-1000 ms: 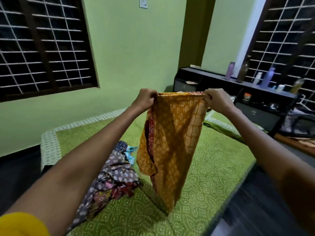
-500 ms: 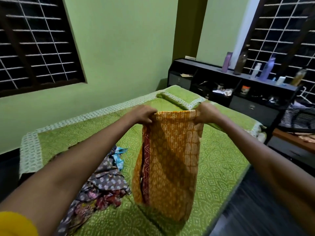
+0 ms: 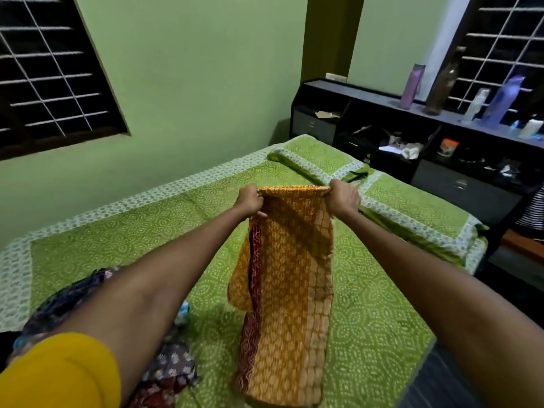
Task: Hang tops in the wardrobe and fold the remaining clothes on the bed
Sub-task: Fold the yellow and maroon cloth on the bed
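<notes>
Both arms reach out over the bed (image 3: 382,334), and each fist is clamped on a top corner of the orange cloth (image 3: 291,278): the left hand (image 3: 250,200) on one end, the right hand (image 3: 343,197) on the other. The cloth hangs folded lengthwise between them, its lower end seemingly resting on the bedspread. A heap of clothes (image 3: 170,369) lies under the left arm.
</notes>
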`<action>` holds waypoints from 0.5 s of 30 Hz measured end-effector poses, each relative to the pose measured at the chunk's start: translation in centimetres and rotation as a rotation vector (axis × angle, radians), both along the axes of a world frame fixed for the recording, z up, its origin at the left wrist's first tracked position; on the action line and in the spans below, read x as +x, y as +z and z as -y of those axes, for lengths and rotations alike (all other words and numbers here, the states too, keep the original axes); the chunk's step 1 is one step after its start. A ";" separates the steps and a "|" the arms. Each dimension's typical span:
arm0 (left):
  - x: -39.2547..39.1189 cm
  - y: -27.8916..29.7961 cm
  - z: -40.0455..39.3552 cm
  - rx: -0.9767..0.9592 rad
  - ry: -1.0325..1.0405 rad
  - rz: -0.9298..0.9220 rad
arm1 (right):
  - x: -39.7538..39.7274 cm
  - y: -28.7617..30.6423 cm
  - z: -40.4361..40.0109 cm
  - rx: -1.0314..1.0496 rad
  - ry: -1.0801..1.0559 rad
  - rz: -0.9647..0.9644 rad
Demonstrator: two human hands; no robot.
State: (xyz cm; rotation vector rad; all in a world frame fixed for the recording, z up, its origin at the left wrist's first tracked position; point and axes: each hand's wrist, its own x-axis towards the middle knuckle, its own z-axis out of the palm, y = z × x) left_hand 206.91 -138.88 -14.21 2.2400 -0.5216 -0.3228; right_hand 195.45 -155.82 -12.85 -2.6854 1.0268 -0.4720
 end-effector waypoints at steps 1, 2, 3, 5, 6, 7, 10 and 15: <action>1.0 -0.1 1.4 -0.037 0.055 0.011 | 1.3 0.0 0.7 0.029 -0.024 0.027; 2.0 -0.1 2.8 -0.045 0.098 0.045 | 2.6 0.1 1.6 0.066 -0.052 0.059; 2.8 0.1 4.0 -0.060 0.126 0.077 | 3.8 0.1 2.4 0.121 -0.077 0.106; 4.0 0.8 6.3 -0.130 0.140 0.091 | 6.0 0.5 3.9 0.246 -0.129 0.250; 4.8 1.2 7.3 -0.165 0.143 0.096 | 6.9 0.8 4.6 0.296 -0.143 0.330; 5.5 1.6 8.3 -0.195 0.141 0.115 | 7.8 1.1 5.4 0.326 -0.150 0.401; 7.3 2.7 9.9 -0.261 0.093 0.192 | 9.0 2.2 6.7 0.345 -0.135 0.573; 7.7 2.2 9.1 -0.291 0.030 0.253 | 7.6 1.1 6.9 0.208 -0.029 0.635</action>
